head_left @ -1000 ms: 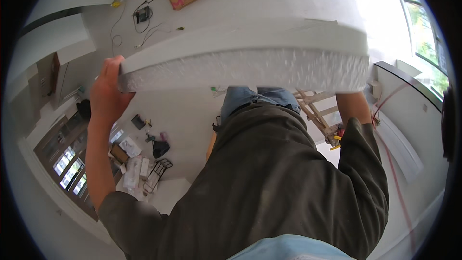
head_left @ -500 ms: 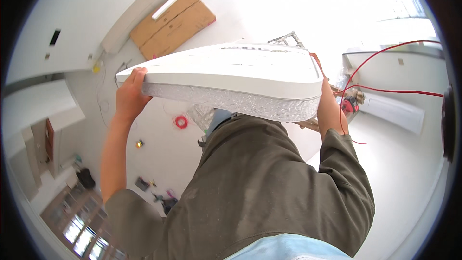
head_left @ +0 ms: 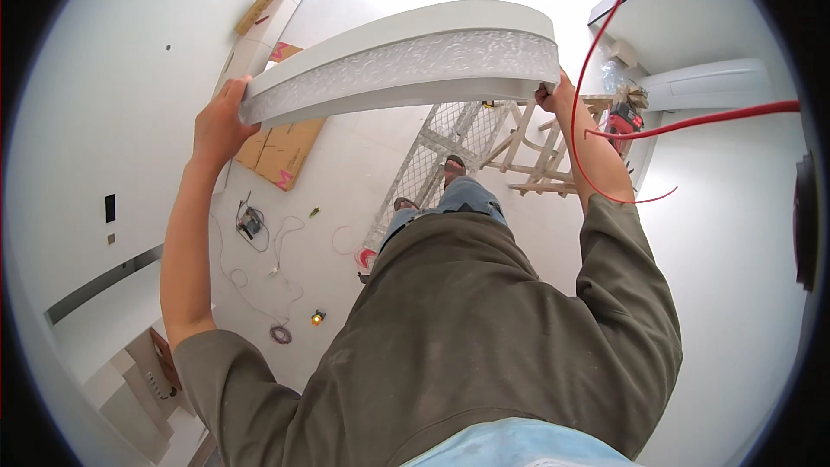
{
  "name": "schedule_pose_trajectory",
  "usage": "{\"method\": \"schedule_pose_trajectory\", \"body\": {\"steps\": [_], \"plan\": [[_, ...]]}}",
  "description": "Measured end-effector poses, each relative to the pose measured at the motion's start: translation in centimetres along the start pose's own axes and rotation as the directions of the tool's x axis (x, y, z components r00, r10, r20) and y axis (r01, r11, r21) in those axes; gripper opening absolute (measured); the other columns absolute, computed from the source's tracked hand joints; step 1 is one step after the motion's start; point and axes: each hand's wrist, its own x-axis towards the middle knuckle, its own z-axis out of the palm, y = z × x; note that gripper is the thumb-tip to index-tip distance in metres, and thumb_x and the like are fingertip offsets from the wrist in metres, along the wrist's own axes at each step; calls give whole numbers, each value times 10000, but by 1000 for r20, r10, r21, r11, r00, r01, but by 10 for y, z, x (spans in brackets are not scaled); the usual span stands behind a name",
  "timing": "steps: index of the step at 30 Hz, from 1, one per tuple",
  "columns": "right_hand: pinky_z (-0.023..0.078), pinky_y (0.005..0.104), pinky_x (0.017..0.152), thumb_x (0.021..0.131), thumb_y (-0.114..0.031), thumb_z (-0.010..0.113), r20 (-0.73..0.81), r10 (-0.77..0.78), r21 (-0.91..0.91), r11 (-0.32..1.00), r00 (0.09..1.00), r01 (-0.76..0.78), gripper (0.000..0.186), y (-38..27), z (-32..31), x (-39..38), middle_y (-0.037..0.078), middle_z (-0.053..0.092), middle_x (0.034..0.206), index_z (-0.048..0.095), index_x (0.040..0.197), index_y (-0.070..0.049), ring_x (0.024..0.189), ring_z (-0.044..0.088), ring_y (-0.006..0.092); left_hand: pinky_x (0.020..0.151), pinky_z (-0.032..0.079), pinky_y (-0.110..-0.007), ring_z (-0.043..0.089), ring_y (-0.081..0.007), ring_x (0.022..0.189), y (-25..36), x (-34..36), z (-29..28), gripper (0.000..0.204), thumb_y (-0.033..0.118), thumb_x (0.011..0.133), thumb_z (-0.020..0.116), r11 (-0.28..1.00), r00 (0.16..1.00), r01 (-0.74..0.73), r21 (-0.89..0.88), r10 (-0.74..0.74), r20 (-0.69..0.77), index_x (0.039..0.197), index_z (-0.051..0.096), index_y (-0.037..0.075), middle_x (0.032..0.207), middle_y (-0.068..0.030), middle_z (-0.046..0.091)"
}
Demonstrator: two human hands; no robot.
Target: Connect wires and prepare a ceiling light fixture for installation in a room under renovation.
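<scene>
A long white ceiling light (head_left: 402, 56) with rounded corners and a textured, translucent side band is held up in front of me by both hands. My left hand (head_left: 223, 125) grips its left end, fingers wrapped round the edge. At the opposite end my right hand (head_left: 558, 93) is closed on the lower rim, its fingers curled under. The light's edge faces me, so its broad upper face is hidden. Red wires (head_left: 605, 26) hang down beside and in front of my right forearm, apart from the light as far as I can see.
Below, my feet stand on a mesh metal platform (head_left: 428, 151). Right of it is a wooden trestle (head_left: 536, 151), near a red power tool (head_left: 624, 118). A flat cardboard box (head_left: 281, 151) lies at left, with cables (head_left: 238, 277) and a small lit lamp (head_left: 317, 318) on the floor.
The light has gone from showing its top face to showing its side band and lower rim, and sits higher in view. Both hands stay on it. My view has shifted, revealing the platform and my feet.
</scene>
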Motion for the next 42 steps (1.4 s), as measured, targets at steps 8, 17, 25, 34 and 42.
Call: {"method": "schedule_pose_trajectory", "body": {"steps": [8,17,25,34,42], "plan": [[550,502,927,909,-435,402,134,-17,-51,998,991,24,501,-40,-49,99,109,721,1056,674,1123,-72,1000,694,308,813,560,-418,635,-304,1082,22,54,30,639,101,693,817,998,997,-60,-15,60,-47,1251,508,126,1221,-46,616],[468,513,1022,834,-476,517,321,-51,-26,998,946,63,675,-80,-51,112,205,633,1261,553,1314,-3,1152,594,381,822,572,-417,630,-312,1107,29,55,88,627,107,669,841,995,991,-40,-93,28,-128,1204,513,124,1230,-65,618],[503,458,1007,864,-414,493,297,-137,-28,988,945,152,638,-57,-57,84,225,641,1233,542,1310,40,1119,629,376,828,565,-410,618,-309,1104,33,8,124,626,71,631,849,992,988,-10,-127,-10,-155,1160,515,104,1207,-71,611],[459,460,1062,916,-394,457,382,-97,24,995,919,95,638,46,-84,36,213,587,1328,446,1399,22,1207,581,365,749,575,-427,599,-322,1095,-1,-98,182,538,96,693,775,993,999,40,-110,-43,-29,1143,480,107,1215,-77,577],[493,461,991,889,-413,505,192,-60,71,996,980,47,567,157,-154,35,189,646,1181,531,1292,-16,1088,628,346,747,575,-436,620,-359,1065,-40,-157,255,461,62,781,702,993,999,9,-120,-14,-43,1165,450,99,1230,-118,552]]}}
